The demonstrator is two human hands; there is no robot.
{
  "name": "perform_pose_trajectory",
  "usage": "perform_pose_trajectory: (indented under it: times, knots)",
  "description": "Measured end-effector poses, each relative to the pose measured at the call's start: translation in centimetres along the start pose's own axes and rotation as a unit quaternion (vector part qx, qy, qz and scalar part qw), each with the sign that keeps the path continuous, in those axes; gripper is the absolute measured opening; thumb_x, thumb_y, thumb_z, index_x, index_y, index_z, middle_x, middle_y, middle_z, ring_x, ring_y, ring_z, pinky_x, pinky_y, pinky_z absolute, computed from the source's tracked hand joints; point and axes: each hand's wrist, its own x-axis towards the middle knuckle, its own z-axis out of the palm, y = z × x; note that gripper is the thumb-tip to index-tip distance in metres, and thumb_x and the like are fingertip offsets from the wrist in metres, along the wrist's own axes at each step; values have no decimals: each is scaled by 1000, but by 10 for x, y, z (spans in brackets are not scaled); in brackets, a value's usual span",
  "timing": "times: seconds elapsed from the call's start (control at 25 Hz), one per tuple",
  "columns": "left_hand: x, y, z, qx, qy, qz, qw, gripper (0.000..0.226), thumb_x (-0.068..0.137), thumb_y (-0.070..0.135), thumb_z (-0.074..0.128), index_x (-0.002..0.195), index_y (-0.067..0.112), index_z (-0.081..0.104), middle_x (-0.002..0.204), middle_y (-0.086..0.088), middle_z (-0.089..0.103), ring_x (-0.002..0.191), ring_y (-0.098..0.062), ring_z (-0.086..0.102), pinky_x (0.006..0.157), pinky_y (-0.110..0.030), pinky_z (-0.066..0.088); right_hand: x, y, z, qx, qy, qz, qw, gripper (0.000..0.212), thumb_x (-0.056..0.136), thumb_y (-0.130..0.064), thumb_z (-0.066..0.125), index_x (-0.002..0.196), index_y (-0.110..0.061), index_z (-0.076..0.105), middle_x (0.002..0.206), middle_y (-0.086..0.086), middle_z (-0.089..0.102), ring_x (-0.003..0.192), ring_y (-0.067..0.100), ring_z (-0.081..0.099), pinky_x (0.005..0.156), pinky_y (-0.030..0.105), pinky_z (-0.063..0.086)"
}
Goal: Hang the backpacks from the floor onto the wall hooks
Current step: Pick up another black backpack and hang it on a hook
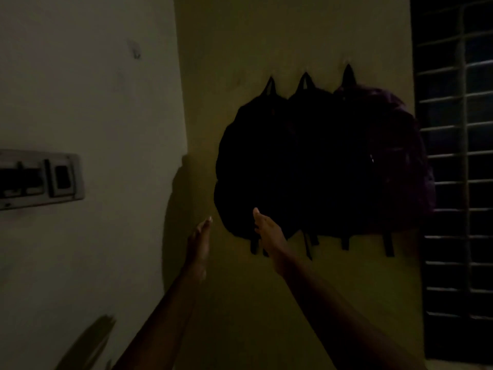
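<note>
Hands raised with flat, spread fingers and nothing held. The right hand [266,225] lays its grip, unclenched, against the lower edge of the nearest backpack [253,161]; the left hand [198,239] hovers empty just left of it, apart from the fabric. Beyond the grip, two more backpacks [354,161] hang touching side by side on the wall [240,44], each by its top loop [270,85]. Judged soft and sagging, weight uncertain; the top loop offers the firmest hold. Straps [388,244] dangle below.
</note>
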Motion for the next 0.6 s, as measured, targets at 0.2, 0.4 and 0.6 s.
perform_pose_trajectory:
  times: [0.2, 0.4, 0.6]
  knots:
    - [-119, -23, -40, -4, 24, -77, 997, 51, 95, 47, 31, 138, 20, 41, 149, -6, 40, 137, -25, 35, 109, -43, 27, -105, 37, 15, 39, -39, 89, 994, 56, 94, -49, 38, 140, -17, 39, 148, 7, 40, 135, 26, 39, 110, 42, 32]
    - [-267, -43, -67, 19, 94, -138, 986, 51, 96, 42, 34, 140, 18, 36, 150, -6, 37, 139, -25, 32, 111, -41, 25, -229, 72, 18, 70, -93, 156, 981, 55, 95, -44, 38, 144, -18, 34, 152, 5, 36, 138, 24, 37, 112, 39, 30]
    - [-428, -55, -100, 2, 129, -208, 970, 52, 95, 43, 33, 141, 18, 35, 150, -4, 37, 139, -23, 31, 113, -40, 21, -368, 109, 32, 79, -129, 264, 953, 61, 92, -52, 41, 144, -20, 34, 150, 2, 36, 136, 25, 38, 115, 43, 28]
